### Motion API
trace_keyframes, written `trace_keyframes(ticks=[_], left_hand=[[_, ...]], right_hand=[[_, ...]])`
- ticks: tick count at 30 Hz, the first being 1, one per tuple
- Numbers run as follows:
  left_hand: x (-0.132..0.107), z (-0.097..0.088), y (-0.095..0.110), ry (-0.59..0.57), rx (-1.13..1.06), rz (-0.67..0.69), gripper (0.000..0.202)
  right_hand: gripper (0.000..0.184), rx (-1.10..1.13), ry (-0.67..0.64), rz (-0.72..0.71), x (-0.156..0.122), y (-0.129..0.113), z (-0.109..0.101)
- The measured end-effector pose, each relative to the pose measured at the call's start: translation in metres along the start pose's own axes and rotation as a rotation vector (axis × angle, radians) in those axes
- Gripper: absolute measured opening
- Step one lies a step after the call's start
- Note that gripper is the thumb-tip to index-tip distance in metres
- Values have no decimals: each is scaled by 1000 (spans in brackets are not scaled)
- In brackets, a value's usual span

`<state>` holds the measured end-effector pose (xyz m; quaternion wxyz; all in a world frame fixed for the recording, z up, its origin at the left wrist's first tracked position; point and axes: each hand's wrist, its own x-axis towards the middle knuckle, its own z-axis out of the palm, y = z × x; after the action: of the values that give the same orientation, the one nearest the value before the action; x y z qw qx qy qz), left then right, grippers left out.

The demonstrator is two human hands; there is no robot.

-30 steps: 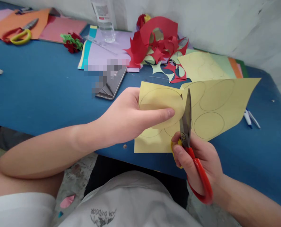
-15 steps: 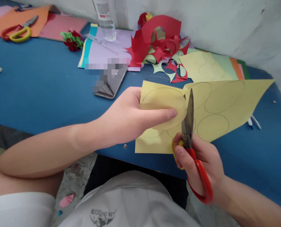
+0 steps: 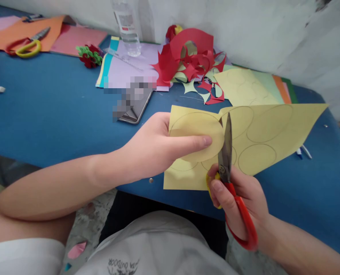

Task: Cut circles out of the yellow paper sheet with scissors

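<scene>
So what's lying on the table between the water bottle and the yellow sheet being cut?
In the head view, lilac paper and a phone lie between the bottle and the yellow sheet.

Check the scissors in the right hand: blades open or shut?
Shut, as far as shows: the scissors in the right hand show one closed blade line against the yellow sheet.

Left hand [image 3: 155,151] pinching, right hand [image 3: 238,198] gripping — fingers [image 3: 218,191] curled

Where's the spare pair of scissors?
Head view, far left on the blue table: the spare scissors lie on the orange paper, left of the green-and-red paper curl.
</scene>
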<state>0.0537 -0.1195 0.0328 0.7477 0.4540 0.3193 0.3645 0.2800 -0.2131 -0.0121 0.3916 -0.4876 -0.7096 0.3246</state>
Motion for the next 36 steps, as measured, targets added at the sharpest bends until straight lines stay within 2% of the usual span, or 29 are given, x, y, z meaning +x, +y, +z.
trace_keyframes(ticks=[8,14,22,28,32,36], left_hand=[[2,-3,2,-21,38,36,16],[4,-6,4,-40,29,40,23],[7,-7,0,-45,-61,57,28],[10,-9,-3,70,12,131,25],[9,-7,-2,94,10,203,33],[5,-2,-1,172,43,280,33]], right_hand=[[18,-27,21,-18,1,0,1],[16,-25,34,2,-2,3,1],[11,119,39,124,-12,19,3],[25,268,-52,229,-21,31,6],[27,330,-96,208,-22,34,7],[28,299,-89,184,-20,34,7]])
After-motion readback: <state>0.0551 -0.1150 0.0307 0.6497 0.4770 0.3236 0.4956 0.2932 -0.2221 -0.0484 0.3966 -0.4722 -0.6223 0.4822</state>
